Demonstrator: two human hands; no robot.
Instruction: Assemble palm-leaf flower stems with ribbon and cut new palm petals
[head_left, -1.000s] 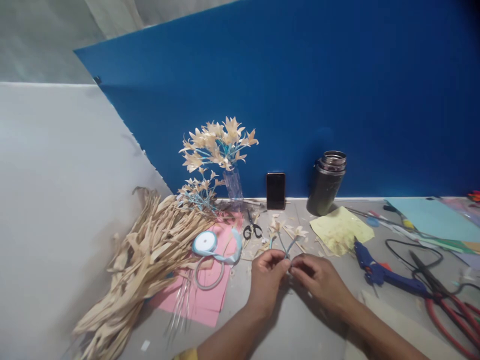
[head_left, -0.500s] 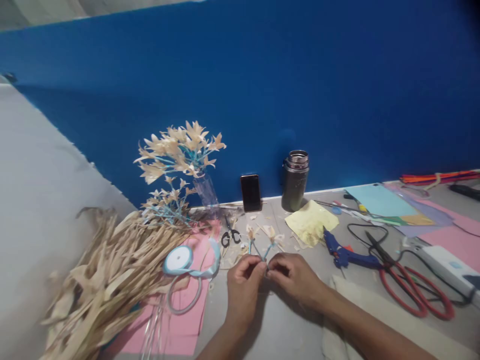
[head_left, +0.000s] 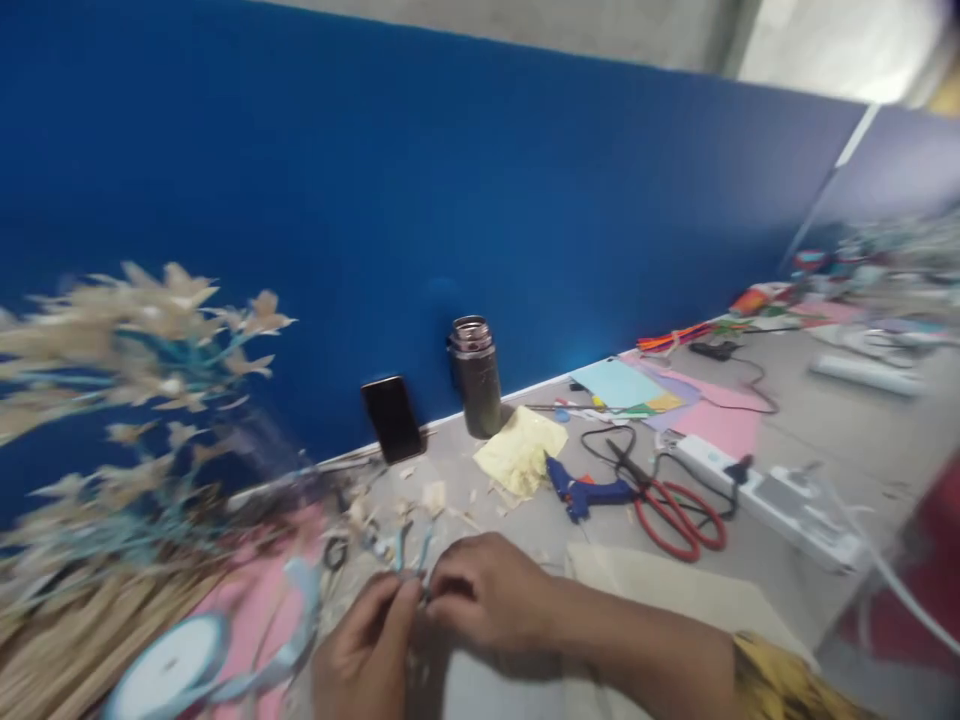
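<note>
At six o'clock on the table (head_left: 840, 450), left hand (head_left: 366, 655) and right hand (head_left: 487, 600) are pinching flower stems (head_left: 414, 545), fingertips closed; gripping close together is probably steadying them.

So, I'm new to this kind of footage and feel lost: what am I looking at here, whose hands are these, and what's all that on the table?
No machine here: a camera worn on a person's head looks down at their own two bare hands. The left hand and right hand meet over the grey table, their grip pinching small blue-stemmed flowers, blurred. Beyond them are a blue glue gun, red scissors, yellow paper, a dark flask and a phone leaning on the blue wall.
</note>
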